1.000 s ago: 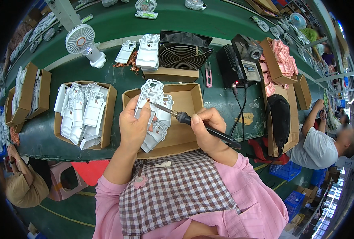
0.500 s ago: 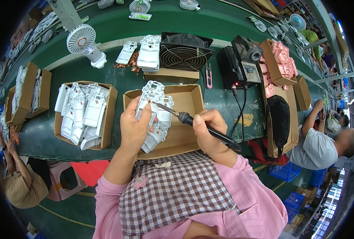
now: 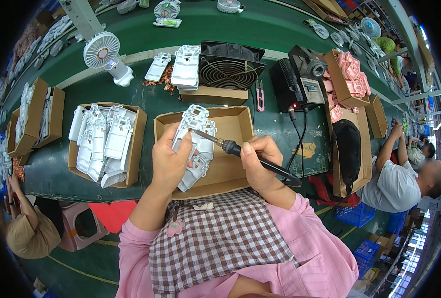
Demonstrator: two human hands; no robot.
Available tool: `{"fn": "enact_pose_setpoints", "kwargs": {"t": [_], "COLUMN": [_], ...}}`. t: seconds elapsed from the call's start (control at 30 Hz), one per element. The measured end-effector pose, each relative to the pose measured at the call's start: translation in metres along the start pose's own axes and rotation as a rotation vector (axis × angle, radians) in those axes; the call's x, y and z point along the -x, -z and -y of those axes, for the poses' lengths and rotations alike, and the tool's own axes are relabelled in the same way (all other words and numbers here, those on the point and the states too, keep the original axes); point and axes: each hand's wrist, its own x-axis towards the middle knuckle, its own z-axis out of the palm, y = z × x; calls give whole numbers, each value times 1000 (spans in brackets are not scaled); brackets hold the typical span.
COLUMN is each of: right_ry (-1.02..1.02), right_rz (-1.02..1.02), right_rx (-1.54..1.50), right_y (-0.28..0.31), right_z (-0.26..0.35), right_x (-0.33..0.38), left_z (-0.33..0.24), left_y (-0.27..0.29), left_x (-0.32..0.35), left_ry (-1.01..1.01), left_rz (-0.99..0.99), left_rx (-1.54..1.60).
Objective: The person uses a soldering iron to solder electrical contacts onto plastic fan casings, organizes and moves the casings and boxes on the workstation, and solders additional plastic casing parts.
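My left hand [image 3: 171, 158] is closed on a white plastic housing [image 3: 195, 116], holding it tilted over a shallow cardboard box [image 3: 233, 171]. In my right hand [image 3: 261, 161] is a soldering iron [image 3: 234, 148] with a black handle, gripped like a pen. Its metal tip reaches the housing close to my left thumb; a small coppery spot shows there, too small to make out. Further white housings [image 3: 196, 171] lie in the box beneath my left hand, partly hidden by it.
Left of the box stands a carton of white housings [image 3: 106, 136]. Behind are a black fan [image 3: 230, 69], pink snips [image 3: 260, 96] and the soldering station [image 3: 300, 82], its cable trailing near my right hand. Pink parts [image 3: 349, 74] fill a carton at right. A small white fan [image 3: 102, 52] stands at back left.
The housing in my left hand has tilted and turned slightly, while the iron stays nearly in place at it. Fans on the conveyor behind have shifted left.
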Motion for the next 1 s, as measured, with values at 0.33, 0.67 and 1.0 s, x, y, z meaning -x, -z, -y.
{"fn": "enact_pose_setpoints", "kwargs": {"t": [0.33,0.67,1.0], "right_ry": [-1,-25,34], "right_rz": [3,-27,-101], "right_rx": [3,-57,-274], "right_y": [-1,2,2], "right_z": [-2,-2,-6], "right_x": [0,3,5], "left_z": [0,-1,4], "left_y": [0,0,2], "left_x": [1,1,-1], "left_ry": [4,6,-53], "left_rz": [23,17,82], "left_rx": [-23,18,172]}}
